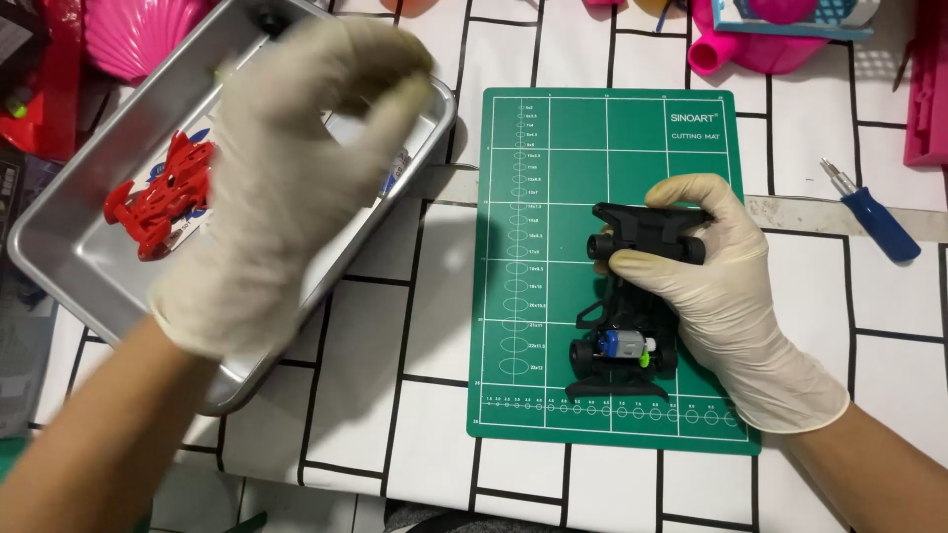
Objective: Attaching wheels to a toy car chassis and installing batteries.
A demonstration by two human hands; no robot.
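My right hand [726, 296], in a cream glove, grips a black toy car chassis [632, 296] lying on the green cutting mat [553, 178]. A small silver and blue motor [624, 346] sits at the chassis' near end. My gloved left hand [286, 178] hovers blurred over the metal tray [59, 257], fingertips pinched near the tray's far right side; whether it holds anything I cannot tell. A red toy car body [158, 202] lies in the tray, left of that hand.
A blue-handled screwdriver [874, 212] lies right of the mat. Pink plastic items [750, 44] crowd the far edge, and a pink shell-shaped object [138, 35] sits at the far left. The tabletop is white with black grid lines.
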